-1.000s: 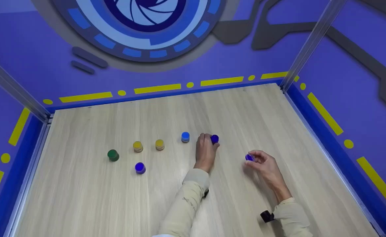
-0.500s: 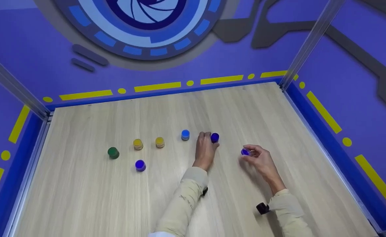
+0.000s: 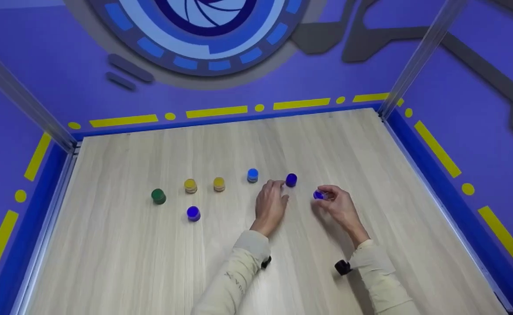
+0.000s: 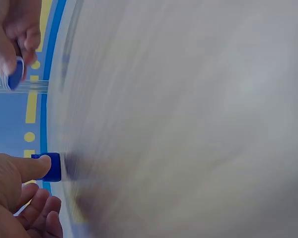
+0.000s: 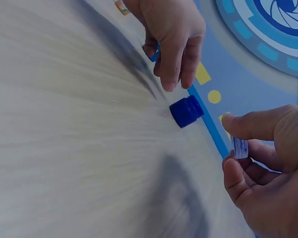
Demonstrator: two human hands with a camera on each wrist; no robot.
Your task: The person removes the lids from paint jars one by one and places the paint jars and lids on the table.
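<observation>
My right hand (image 3: 341,210) pinches a small round blue lid (image 3: 319,194) with a pale, ridged side between thumb and fingers, above the table. To its left, a dark blue jar (image 3: 291,180) stands upright; in the right wrist view this jar (image 5: 185,112) shows a narrower, ridged neck. My left hand (image 3: 271,205) is just left of the jar with relaxed fingers. The right wrist view shows a gap between the left hand (image 5: 176,39) and the jar. In the left wrist view the left thumb overlaps the jar (image 4: 52,167).
Left of my hands stand a light blue jar (image 3: 253,175), two yellow-topped jars (image 3: 219,184), a green jar (image 3: 158,196) and a purple-topped jar (image 3: 193,213). Blue-purple walls (image 3: 160,105) enclose the wooden table (image 3: 151,262) at the back and sides.
My left hand has let go of the dark blue jar and drawn slightly left of it. My right hand has moved left with the lid, closer to the jar.
</observation>
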